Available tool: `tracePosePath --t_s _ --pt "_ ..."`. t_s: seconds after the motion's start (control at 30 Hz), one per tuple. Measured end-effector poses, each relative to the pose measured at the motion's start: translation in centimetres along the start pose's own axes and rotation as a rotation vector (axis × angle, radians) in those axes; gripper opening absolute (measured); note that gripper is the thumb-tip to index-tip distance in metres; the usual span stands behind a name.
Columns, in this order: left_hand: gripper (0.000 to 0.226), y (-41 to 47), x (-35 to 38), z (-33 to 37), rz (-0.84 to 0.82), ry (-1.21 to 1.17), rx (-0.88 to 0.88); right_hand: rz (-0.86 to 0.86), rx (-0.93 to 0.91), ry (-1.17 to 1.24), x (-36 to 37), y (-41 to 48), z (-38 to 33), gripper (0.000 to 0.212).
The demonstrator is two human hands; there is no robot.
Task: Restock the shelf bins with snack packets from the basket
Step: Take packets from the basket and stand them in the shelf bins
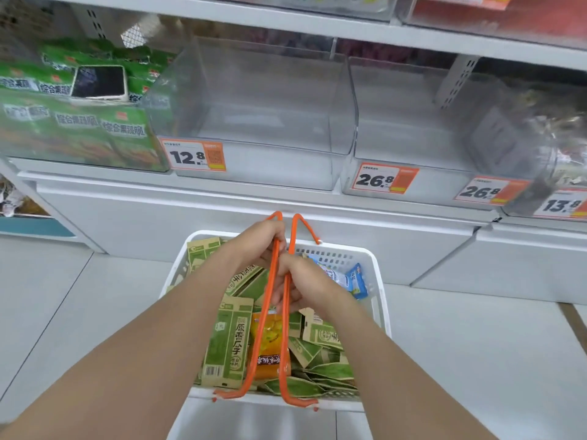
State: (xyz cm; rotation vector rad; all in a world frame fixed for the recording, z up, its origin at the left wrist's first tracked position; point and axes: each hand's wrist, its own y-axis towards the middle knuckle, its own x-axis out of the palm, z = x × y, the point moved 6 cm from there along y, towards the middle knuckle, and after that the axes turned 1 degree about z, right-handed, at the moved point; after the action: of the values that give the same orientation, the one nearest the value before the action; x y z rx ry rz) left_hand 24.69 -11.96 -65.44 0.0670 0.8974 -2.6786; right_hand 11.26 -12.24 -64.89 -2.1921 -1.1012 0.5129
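"Both hands gripping?"
"Yes — left hand (255,246) and right hand (301,281), side by side, fingers curled round the orange handles (286,328). White basket (378,281) of green seed packets (227,341) hangs below the clear shelf bins (263,100)."

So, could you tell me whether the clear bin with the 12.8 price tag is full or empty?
Empty: the clear bin shows only its bare floor and walls.

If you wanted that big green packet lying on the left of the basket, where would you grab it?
The green packet lies flat, face up, on top of the pile. Pinch its near barcode end from above, from your side, probably; the orange handles crowd its right edge.
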Motion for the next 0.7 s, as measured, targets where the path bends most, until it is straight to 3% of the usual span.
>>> tracePosePath --t_s 0.1,0.23,0.3,0.4,0.5,0.57,0.7 --pt "0.017 -1.2 0.7 0.3 -0.051 0.140 -0.034 0.104 -0.047 -0.015 -1.5 -1.0 0.8 0.047" --pt "0.021 -4.3 -1.3 1.6 0.011 0.746 -0.020 0.472 -0.149 -0.144 -5.3 -2.4 1.8 0.030" --pt "0.028 -6.5 -3.6 2.3 0.134 1.026 0.017 0.686 -0.199 -0.370 -7.1 -3.8 1.9 0.046" --pt "0.056 -8.9 -7.1 2.0 0.251 1.224 0.028 0.902 -0.120 -1.016 -8.1 -6.4 2.1 0.073" --pt "0.065 -10.9 -9.7 1.2 0.266 1.242 -0.006 0.914 -0.067 -1.383 -7.1 -7.8 2.4 0.062" --pt "0.060 -12.7 -10.7 1.0 0.279 1.225 -0.003 0.842 -0.082 -1.421 -5.7 -8.3 2.1 0.048" --pt "0.044 -16.3 -11.7 0.6 0.341 1.156 0.046 0.761 -0.187 -1.320 -2.0 -10.2 -0.8 0.043"
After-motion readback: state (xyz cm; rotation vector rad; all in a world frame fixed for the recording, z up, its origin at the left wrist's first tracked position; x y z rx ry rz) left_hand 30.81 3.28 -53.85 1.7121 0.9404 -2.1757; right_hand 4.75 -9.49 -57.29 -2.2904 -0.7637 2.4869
